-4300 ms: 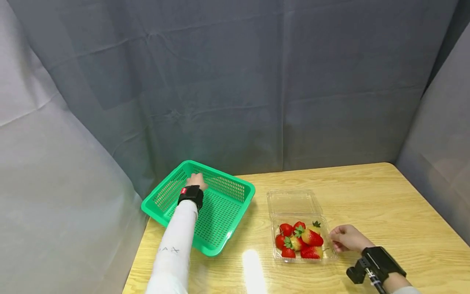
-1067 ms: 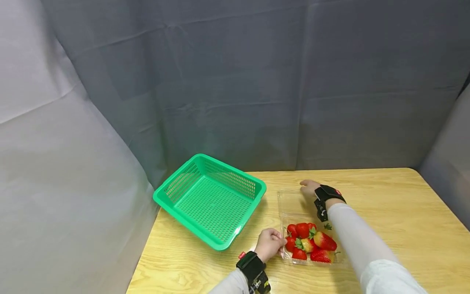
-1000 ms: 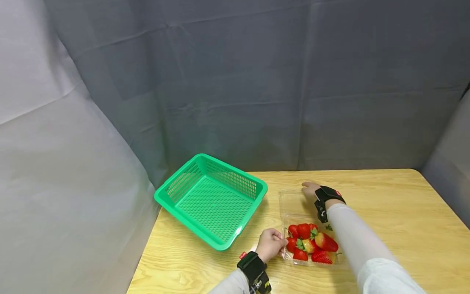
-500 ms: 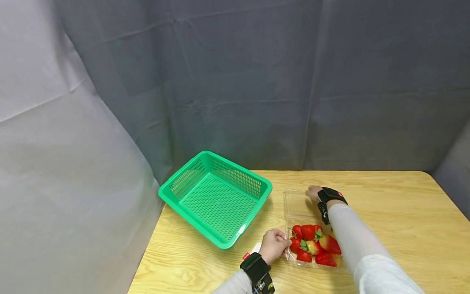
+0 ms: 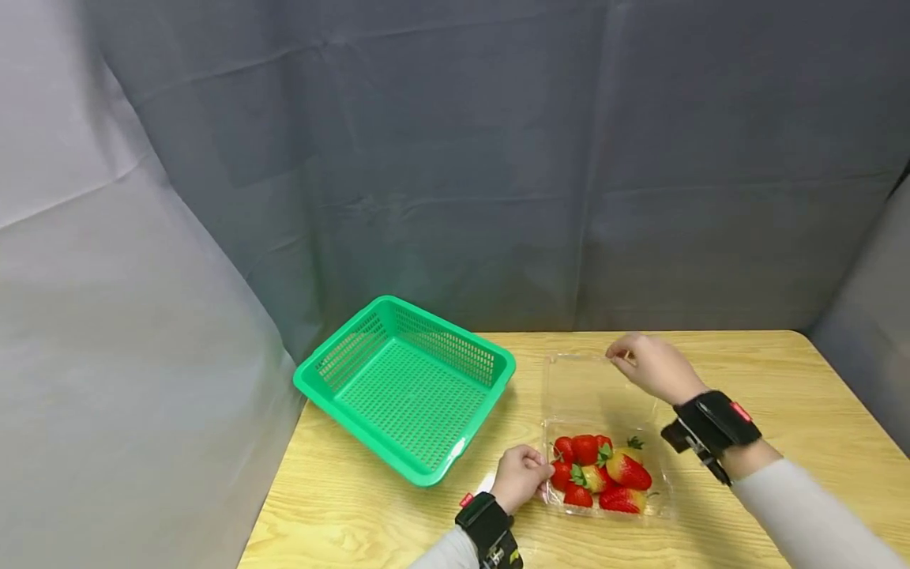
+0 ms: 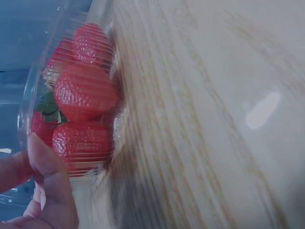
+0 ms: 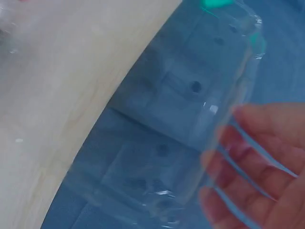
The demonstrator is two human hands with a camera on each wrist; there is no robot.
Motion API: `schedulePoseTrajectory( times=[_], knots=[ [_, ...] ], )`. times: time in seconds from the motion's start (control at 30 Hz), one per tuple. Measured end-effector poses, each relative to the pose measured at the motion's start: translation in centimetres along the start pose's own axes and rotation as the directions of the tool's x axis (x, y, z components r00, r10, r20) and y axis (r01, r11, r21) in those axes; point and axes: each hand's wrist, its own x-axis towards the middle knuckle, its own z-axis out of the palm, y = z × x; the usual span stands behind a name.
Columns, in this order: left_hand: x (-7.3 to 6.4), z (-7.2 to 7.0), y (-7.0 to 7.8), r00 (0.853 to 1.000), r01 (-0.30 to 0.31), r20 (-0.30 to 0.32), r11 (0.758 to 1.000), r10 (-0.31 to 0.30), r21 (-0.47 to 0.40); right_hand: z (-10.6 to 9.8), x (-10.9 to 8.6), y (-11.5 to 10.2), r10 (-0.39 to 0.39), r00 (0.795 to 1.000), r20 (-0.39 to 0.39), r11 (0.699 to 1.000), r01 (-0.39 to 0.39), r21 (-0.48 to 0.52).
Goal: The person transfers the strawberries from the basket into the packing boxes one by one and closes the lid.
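Red and yellowish strawberries (image 5: pixel 629 472) with green leaves lie in a clear plastic clamshell box (image 5: pixel 661 507). My left hand (image 5: pixel 520 478) pinches the box's left rim between thumb and finger; the left wrist view shows strawberries (image 6: pixel 86 93) through the ribbed wall just beyond the fingertips. At the back, the hinged clear lid (image 5: pixel 579 387) is partly raised, and my right hand (image 5: pixel 657 370) holds its far right edge. In the right wrist view the fingers (image 7: pixel 219 167) curl at the edge of the see-through lid (image 7: pixel 176 109); the thumb's grip is not clear there.
A green perforated plastic basket (image 5: pixel 412 399) stands on the wooden table (image 5: pixel 768 395) left of the box, with nothing visible inside. A grey cloth (image 5: pixel 455 174) hangs behind the table, and lighter cloth (image 5: pixel 142 356) covers the left side.
The right hand, earlier reaching over the flat-lying lid, has come up and toward me, raising the lid's edge. Several seconds ago the left hand was in the basket; now it holds the box rim.
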Motion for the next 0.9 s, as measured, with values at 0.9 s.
schedulePoseTrajectory(
  times=[0.9],
  knots=[
    [-1.1,-0.8,-0.6,0.990,0.101,0.126,0.950,-0.066,-0.294,11.7,-16.6,-3.7,-0.177,0.923,-0.343,0.981,0.137,-0.139]
  ],
)
